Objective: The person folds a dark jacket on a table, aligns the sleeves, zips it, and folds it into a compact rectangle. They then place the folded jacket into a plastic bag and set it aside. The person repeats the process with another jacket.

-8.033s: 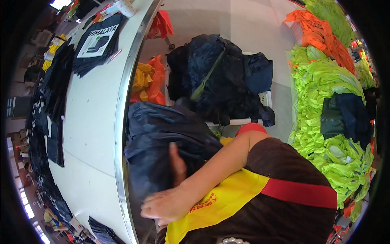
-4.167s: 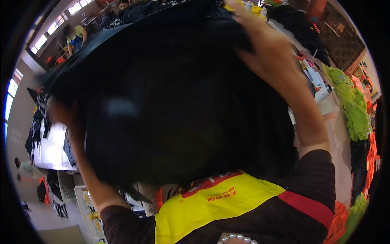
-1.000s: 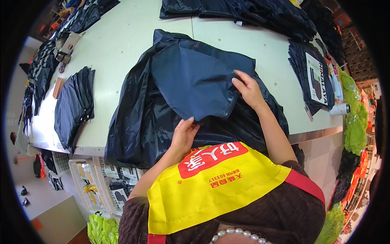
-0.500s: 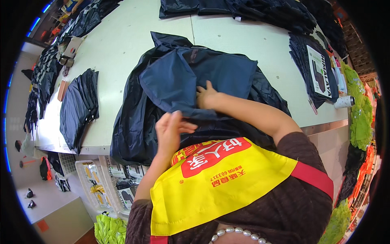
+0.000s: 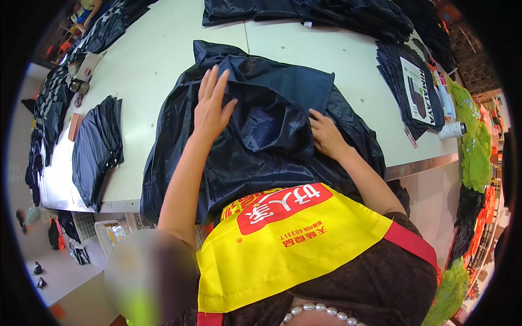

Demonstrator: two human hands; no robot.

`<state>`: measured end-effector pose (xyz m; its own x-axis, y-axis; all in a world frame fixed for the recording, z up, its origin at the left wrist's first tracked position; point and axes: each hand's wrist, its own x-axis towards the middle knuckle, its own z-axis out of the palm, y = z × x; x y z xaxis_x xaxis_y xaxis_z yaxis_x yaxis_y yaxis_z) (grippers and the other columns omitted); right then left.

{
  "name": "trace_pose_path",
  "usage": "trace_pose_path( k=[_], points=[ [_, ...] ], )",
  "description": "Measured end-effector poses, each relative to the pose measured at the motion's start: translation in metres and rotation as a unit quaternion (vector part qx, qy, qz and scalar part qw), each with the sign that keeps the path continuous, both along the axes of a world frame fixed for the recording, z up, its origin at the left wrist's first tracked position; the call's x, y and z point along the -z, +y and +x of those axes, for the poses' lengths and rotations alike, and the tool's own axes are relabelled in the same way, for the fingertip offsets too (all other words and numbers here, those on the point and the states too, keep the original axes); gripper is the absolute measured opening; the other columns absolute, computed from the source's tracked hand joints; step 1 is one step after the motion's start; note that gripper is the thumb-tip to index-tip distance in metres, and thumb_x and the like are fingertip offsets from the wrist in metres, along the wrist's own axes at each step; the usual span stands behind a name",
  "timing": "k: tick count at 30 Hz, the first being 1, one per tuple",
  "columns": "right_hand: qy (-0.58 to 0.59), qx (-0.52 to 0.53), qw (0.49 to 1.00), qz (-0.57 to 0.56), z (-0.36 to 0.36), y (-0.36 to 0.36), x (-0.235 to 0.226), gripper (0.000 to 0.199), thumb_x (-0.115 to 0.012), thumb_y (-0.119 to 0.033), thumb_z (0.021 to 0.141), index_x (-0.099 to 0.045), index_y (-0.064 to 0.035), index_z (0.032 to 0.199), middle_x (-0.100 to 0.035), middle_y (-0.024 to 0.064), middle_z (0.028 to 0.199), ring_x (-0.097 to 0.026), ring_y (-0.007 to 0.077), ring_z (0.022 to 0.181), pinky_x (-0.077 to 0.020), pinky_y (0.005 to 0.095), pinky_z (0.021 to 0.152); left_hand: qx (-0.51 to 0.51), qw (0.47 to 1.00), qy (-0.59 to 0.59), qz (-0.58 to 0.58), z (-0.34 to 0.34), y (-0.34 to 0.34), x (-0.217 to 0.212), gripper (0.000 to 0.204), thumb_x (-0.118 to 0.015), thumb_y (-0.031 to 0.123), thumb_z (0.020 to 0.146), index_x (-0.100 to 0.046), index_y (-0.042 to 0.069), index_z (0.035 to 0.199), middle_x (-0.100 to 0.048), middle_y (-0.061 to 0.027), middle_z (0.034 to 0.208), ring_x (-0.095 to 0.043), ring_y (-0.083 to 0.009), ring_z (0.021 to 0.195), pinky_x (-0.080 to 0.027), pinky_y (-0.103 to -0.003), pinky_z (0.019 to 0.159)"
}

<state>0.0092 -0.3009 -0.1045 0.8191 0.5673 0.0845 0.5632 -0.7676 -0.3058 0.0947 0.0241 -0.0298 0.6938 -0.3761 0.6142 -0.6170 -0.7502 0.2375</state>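
Observation:
A large navy garment (image 5: 255,157) of thin, shiny fabric lies spread and wrinkled in front of me, its near part hanging over the table edge. Across its upper part my left hand (image 5: 210,108) is open, fingers stretched and pointing away from me, over the far left of the cloth. My right hand (image 5: 327,136) rests at the right side of the garment with fingers apart, beside a smooth blue panel (image 5: 311,87). Between the hands the fabric puffs up in loose folds. Neither hand grips anything that I can make out.
A stack of folded dark fabric (image 5: 100,149) lies on the pale table (image 5: 157,68) at left. At right are a stack of dark packages (image 5: 410,87) with a white label and a thread cone (image 5: 452,130). More dark garments (image 5: 326,16) line the far side; yellow-green fabric (image 5: 472,141) hangs at right.
My left hand has moved up and away onto the far part of the garment. My right hand has shifted right. The blue panel on the left side has been turned over, and darker fabric now shows there.

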Motion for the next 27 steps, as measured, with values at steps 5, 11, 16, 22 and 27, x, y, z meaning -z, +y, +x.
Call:
trace_pose_path(
  k=[5,11,16,22,27],
  points=[
    [0.081,-0.063,0.984,-0.147,0.002,0.003,-0.020,0.049,-0.061,-0.003,0.070,-0.056,-0.0076,0.119,-0.042,0.0085,0.139,-0.025,0.0303,0.136,-0.0239,0.0454,0.108,0.162,0.966,0.199,0.044,0.045,0.008,-0.021,0.030,-0.053,-0.001,0.071,-0.059,0.002,0.100,-0.059,-0.0164,0.098,-0.056,-0.0293,0.098,-0.048,-0.034,0.080],
    [-0.044,-0.018,0.996,0.071,0.031,-0.037,-0.001,0.016,-0.060,-0.008,0.073,-0.063,-0.0074,0.089,-0.064,0.0095,0.090,-0.058,0.0298,0.096,-0.0385,0.0437,0.094,0.148,0.951,0.271,-0.023,0.033,0.103,-0.047,0.013,-0.044,-0.001,0.066,-0.053,-0.004,0.075,-0.061,-0.0173,0.089,-0.059,-0.0333,0.091,-0.046,-0.035,0.082],
    [0.083,0.052,0.995,-0.019,0.080,-0.025,-0.045,0.032,-0.062,-0.036,0.082,-0.063,-0.0037,0.079,-0.063,0.0161,0.073,-0.059,0.0356,0.075,-0.0455,0.0425,0.075,0.044,0.914,0.312,0.254,0.023,0.187,0.036,0.014,-0.054,0.004,0.065,-0.064,-0.001,0.075,-0.062,-0.0166,0.092,-0.054,-0.0326,0.096,-0.045,-0.040,0.084],
    [0.107,0.126,0.983,-0.083,0.085,-0.006,-0.048,0.039,-0.058,-0.040,0.085,-0.062,-0.0038,0.072,-0.062,0.0160,0.070,-0.060,0.0351,0.071,-0.0462,0.0435,0.070,-0.085,0.995,-0.003,0.044,-0.015,0.095,0.014,0.035,-0.056,-0.001,0.069,-0.061,0.005,0.103,-0.062,-0.0109,0.094,-0.055,-0.0314,0.099,-0.045,-0.042,0.084],
    [0.032,0.129,0.991,-0.023,0.085,0.010,-0.032,0.043,-0.057,-0.044,0.085,-0.061,-0.0060,0.065,-0.062,0.0144,0.066,-0.059,0.0345,0.064,-0.0458,0.0434,0.065,0.217,0.960,0.176,-0.002,-0.056,0.000,0.015,0.030,-0.067,0.022,0.078,-0.061,0.007,0.103,-0.062,-0.0119,0.094,-0.059,-0.0298,0.085,-0.049,-0.037,0.075]
  ],
)
